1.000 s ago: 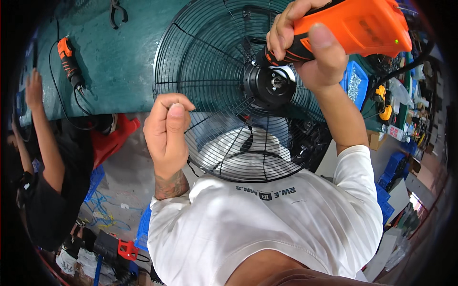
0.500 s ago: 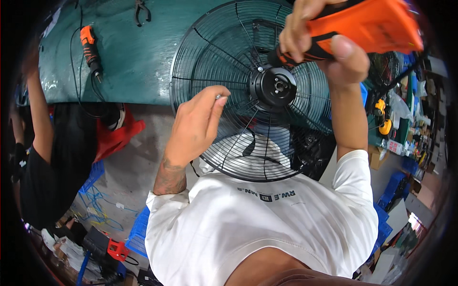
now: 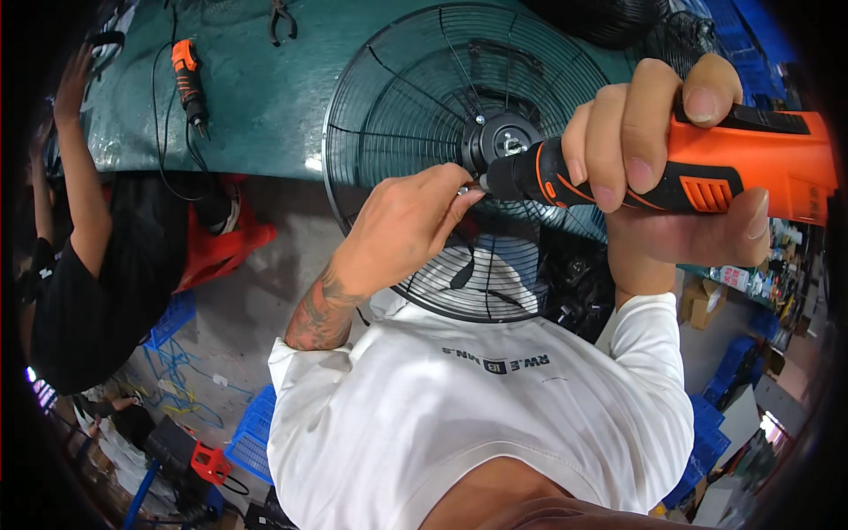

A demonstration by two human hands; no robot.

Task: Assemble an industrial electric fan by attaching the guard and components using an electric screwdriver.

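Spreading past the edge of the green tabletop (image 3: 256, 110), the black wire fan guard (image 3: 406, 139) looks light to me, springy, best taken by its rim. The orange driver (image 3: 707, 181) seems hefty, rigid; the right hand (image 3: 640, 150) wraps its thick body. At its tip, the left hand (image 3: 399, 223) pinches what looks like a small screw (image 3: 465, 190), probably slick.

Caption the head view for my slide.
At a black fan guard, the left hand pinches a small metal piece beside the orange power screwdriver in the right hand.

Orange-black driver (image 3: 702, 181) partly over black fan guard (image 3: 397, 136)
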